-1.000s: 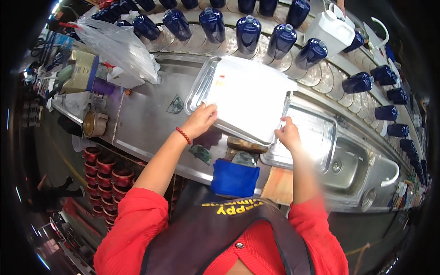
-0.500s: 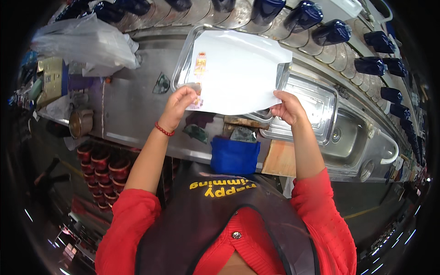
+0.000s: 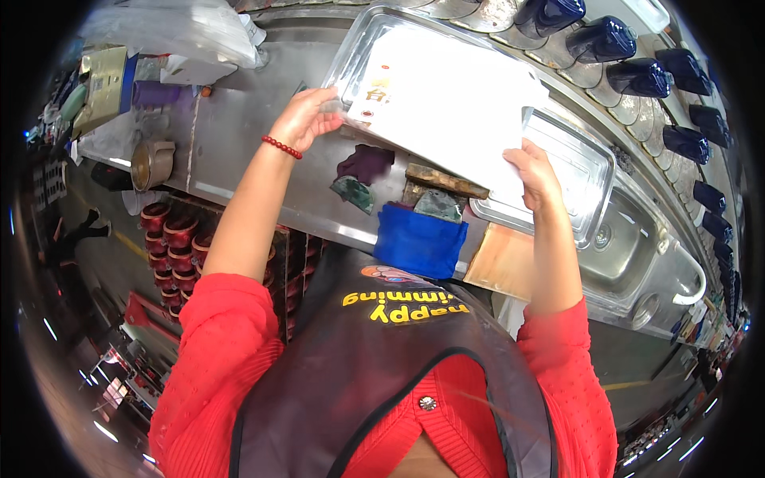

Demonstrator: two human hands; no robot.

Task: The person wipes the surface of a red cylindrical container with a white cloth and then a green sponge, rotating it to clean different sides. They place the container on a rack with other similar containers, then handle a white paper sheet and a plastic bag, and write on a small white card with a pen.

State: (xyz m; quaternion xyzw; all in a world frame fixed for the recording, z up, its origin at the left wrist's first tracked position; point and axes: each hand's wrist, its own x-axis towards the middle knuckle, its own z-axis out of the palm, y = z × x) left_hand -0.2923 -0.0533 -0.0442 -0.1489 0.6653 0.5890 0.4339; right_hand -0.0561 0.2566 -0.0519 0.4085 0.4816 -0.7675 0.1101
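Note:
A white sheet with small gold and red prints along its left side lies slanted over a shiny rectangular tray. My right hand pinches the sheet's near right corner between thumb and fingers. My left hand, with a red bead bracelet at the wrist, is at the sheet's near left corner, beside the tray's rim. Its fingers are spread apart, and nothing shows clearly between them. Most of the tray is hidden under the sheet.
A second shiny tray lies beside the sink. Near me are a blue cloth, a wooden board, a dark purple cloth and a green scrap. Dark blue glossy vessels line the conveyor behind.
The sheet now lies farther to the upper right in view and slants down to the right. My left fingers have opened from their pinch on its edge. My right hand keeps its hold.

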